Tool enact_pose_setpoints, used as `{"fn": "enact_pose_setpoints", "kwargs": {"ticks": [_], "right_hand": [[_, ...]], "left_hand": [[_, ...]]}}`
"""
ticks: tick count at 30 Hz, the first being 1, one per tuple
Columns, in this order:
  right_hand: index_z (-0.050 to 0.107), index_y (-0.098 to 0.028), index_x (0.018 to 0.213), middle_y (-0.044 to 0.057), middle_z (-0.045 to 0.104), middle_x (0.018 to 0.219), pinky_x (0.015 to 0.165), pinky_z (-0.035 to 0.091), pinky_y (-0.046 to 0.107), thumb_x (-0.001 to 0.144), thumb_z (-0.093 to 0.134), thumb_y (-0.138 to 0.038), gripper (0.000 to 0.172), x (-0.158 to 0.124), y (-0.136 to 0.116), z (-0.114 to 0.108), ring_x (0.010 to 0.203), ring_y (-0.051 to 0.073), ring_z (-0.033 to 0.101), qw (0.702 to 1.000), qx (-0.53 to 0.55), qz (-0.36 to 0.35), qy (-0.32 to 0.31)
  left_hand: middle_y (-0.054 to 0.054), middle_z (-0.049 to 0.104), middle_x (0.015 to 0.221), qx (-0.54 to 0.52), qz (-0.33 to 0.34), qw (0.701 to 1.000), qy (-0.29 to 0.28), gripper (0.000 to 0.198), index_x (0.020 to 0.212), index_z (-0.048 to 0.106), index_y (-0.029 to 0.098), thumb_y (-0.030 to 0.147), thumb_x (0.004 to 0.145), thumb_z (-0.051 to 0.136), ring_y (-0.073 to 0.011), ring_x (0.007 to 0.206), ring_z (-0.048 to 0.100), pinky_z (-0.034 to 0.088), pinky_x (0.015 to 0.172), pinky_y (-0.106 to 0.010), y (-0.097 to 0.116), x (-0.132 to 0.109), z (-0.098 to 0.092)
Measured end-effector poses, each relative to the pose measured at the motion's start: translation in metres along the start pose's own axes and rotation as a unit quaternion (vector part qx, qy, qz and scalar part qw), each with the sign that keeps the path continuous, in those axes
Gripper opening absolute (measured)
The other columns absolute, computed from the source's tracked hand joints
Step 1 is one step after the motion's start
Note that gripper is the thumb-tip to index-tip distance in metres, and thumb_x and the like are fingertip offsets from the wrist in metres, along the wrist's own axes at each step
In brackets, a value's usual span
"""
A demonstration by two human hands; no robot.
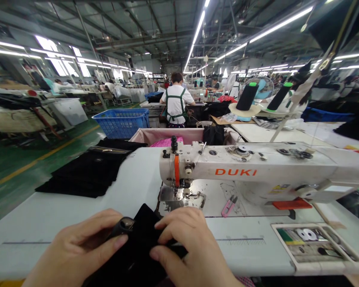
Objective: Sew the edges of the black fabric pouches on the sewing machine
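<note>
A piece of black fabric point(139, 249) is held low in front of me, near the table's front edge. My left hand point(86, 245) is closed on its left side, where a rolled black edge with a shiny spot sticks out between thumb and fingers. On the other side, my right hand point(190, 241) pinches the same fabric with thumb and fingertips. One corner of the cloth points up toward the needle area of the white sewing machine point(203, 167). Folds and my hands hide the lower part of the fabric.
A stack of black pieces point(89, 169) lies on the left of the table. Pink thread snips point(229, 206) rest under the machine arm. At right sits a small parts tray point(317, 263). Beyond are a pink-lined bin point(140, 136), a blue basket point(122, 123) and a seated person point(176, 99).
</note>
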State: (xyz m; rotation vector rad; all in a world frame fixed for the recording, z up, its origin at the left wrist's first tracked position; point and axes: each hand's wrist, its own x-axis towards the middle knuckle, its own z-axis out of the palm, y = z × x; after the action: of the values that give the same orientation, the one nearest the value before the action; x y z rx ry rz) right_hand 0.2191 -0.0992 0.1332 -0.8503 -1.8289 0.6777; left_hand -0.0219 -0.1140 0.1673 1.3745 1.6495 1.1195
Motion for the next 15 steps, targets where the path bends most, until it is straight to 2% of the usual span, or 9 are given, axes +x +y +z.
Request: {"fn": "enact_pose_setpoints", "kwargs": {"ticks": [2,5,10,15], "right_hand": [[0.07,-0.026,0.08,-0.006,0.083,0.099,0.091,0.052,0.036,0.083,0.09,-0.013,0.024,0.003,-0.001,-0.004,0.093,0.018,0.077,0.997,0.055,0.048,-0.031],[0.073,-0.026,0.075,-0.007,0.083,0.093,0.085,0.051,0.033,0.079,0.092,-0.009,0.026,0.007,-0.001,-0.006,0.09,0.018,0.077,0.991,0.067,0.11,-0.024],[0.071,-0.025,0.069,-0.009,0.082,0.088,0.084,0.05,0.031,0.072,0.092,-0.002,0.031,0.013,-0.003,-0.005,0.087,0.017,0.075,0.99,0.06,0.129,0.005],[0.067,-0.023,0.068,-0.008,0.08,0.086,0.079,0.051,0.029,0.074,0.085,-0.002,0.029,0.013,-0.005,-0.005,0.083,0.017,0.073,0.988,0.067,0.14,-0.003]], "left_hand": [[0.0,0.077,0.093,-0.014,-0.008,1.0,0.006,0.025,0.078,0.084,0.032,0.05,0.062,0.094,-0.0257,0.089,0.069,0.061,0.079,-0.029,0.005,-0.002,0.002],[0.0,0.077,0.092,-0.023,-0.011,1.0,-0.008,0.025,0.079,0.085,0.032,0.048,0.063,0.095,-0.0253,0.088,0.07,0.062,0.078,-0.029,0.0,0.002,-0.001],[-0.002,0.077,0.091,-0.031,-0.021,0.995,-0.096,0.026,0.084,0.086,0.029,0.042,0.064,0.096,-0.0264,0.084,0.073,0.065,0.076,-0.031,-0.021,0.018,-0.018],[-0.002,0.079,0.095,-0.088,-0.052,0.99,-0.092,0.03,0.087,0.086,0.028,0.04,0.062,0.099,-0.028,0.087,0.076,0.067,0.077,-0.032,-0.029,0.016,-0.015]]}}
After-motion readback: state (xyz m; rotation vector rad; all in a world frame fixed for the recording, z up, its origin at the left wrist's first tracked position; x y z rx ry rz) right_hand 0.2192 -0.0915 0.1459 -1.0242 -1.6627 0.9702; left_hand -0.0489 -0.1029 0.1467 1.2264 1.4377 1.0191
